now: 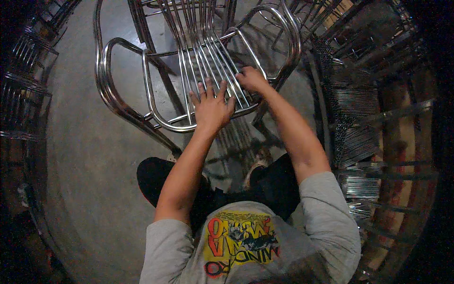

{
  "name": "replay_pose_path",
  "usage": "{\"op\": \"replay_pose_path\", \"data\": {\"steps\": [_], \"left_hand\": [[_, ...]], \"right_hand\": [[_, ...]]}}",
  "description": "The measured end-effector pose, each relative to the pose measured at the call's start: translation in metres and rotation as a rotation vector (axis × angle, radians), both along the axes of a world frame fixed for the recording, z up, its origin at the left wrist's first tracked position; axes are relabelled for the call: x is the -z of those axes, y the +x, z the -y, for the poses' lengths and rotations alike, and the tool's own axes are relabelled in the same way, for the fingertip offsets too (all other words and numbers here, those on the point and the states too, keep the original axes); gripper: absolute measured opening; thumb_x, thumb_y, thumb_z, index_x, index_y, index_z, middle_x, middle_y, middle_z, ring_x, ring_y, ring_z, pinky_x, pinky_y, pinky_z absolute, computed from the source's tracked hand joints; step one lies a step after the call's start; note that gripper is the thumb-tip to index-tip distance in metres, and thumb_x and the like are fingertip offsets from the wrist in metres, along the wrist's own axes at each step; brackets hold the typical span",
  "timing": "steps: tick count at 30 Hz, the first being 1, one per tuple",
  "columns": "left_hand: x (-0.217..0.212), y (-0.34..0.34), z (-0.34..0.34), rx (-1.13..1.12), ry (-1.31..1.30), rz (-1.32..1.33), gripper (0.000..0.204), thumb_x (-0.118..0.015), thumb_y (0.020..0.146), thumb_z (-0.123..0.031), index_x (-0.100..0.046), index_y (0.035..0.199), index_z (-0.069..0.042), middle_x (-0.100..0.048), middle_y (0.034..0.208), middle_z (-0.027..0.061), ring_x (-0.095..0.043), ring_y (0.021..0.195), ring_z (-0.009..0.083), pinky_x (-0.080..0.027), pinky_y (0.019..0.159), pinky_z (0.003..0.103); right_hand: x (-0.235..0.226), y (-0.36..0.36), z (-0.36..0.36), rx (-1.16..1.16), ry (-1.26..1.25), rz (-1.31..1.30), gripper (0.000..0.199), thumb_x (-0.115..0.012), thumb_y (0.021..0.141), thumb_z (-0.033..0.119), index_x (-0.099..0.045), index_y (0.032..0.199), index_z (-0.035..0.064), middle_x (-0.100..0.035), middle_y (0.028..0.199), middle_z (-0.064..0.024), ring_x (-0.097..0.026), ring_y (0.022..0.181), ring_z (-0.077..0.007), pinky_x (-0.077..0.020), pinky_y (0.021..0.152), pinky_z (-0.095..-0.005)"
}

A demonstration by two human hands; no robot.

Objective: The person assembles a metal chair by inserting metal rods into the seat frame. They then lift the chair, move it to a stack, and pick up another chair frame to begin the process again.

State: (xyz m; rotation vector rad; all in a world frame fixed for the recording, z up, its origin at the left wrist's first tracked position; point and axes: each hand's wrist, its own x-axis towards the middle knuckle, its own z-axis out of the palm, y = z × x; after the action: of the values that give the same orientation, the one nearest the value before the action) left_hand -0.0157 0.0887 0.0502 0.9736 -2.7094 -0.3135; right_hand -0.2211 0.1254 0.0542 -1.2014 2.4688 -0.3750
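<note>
A shiny metal chair frame [172, 128] stands on the floor before me, with curved tubular armrests. Its seat and back are formed by long parallel rods [206, 61]. My left hand [212, 108] lies over the front part of these rods, fingers spread and pointing away from me. Close to the right edge of the seat is my right hand [252, 79], its fingers bent and drawn together by the outermost rods. Whatever those fingers hold, if anything, is hidden under the hand.
Grey concrete floor [80, 156] surrounds the chair. On the right, a rack [402, 111] carries stacked bundles of metal tubes [362, 187]. More metal frames [28, 83] stand along the left side, and others are behind the chair at the far right. My knees are close to the chair's front.
</note>
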Motion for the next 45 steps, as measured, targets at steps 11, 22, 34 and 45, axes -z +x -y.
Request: {"op": "replay_pose_path", "data": {"steps": [11,22,34,45], "left_hand": [[-0.008,0.000,0.000,-0.022,0.040,-0.007,0.062,-0.042,0.092,-0.053,-0.039,0.145,-0.022,-0.030,0.151,0.0191,-0.024,0.140,0.0437,-0.009,0.111,0.064],[-0.010,-0.004,-0.002,-0.048,0.059,-0.016,0.064,-0.044,0.091,-0.051,-0.041,0.143,-0.015,-0.030,0.151,0.0203,-0.024,0.139,0.0447,-0.007,0.110,0.065],[-0.009,0.000,0.000,-0.039,0.052,-0.004,0.066,-0.045,0.090,-0.054,-0.039,0.144,-0.017,-0.031,0.150,0.0192,-0.024,0.140,0.0425,-0.008,0.112,0.063],[-0.010,-0.002,0.004,-0.016,0.046,0.121,0.070,-0.048,0.088,-0.057,-0.037,0.145,-0.018,-0.034,0.150,0.0156,-0.028,0.137,0.0440,-0.015,0.110,0.063]], "right_hand": [[0.008,-0.005,-0.002,-0.077,-0.029,-0.093,0.042,-0.056,0.084,0.037,-0.067,0.094,-0.0025,-0.066,0.094,-0.0259,-0.065,0.089,-0.0423,-0.0511,0.083,-0.0494],[0.004,-0.008,-0.008,-0.106,-0.022,0.001,0.046,-0.062,0.082,0.041,-0.067,0.090,-0.0037,-0.067,0.090,-0.0262,-0.066,0.086,-0.0425,-0.0527,0.078,-0.0496],[-0.010,0.007,-0.012,-0.031,-0.025,-0.082,0.041,-0.060,0.083,0.034,-0.062,0.087,-0.0059,-0.062,0.085,-0.0298,-0.062,0.085,-0.0447,-0.0482,0.076,-0.0508],[-0.041,0.052,-0.033,-0.191,0.106,-0.198,0.035,-0.059,0.084,0.027,-0.061,0.107,0.0005,-0.067,0.096,-0.0194,-0.067,0.089,-0.0346,-0.0549,0.073,-0.0484]]}}
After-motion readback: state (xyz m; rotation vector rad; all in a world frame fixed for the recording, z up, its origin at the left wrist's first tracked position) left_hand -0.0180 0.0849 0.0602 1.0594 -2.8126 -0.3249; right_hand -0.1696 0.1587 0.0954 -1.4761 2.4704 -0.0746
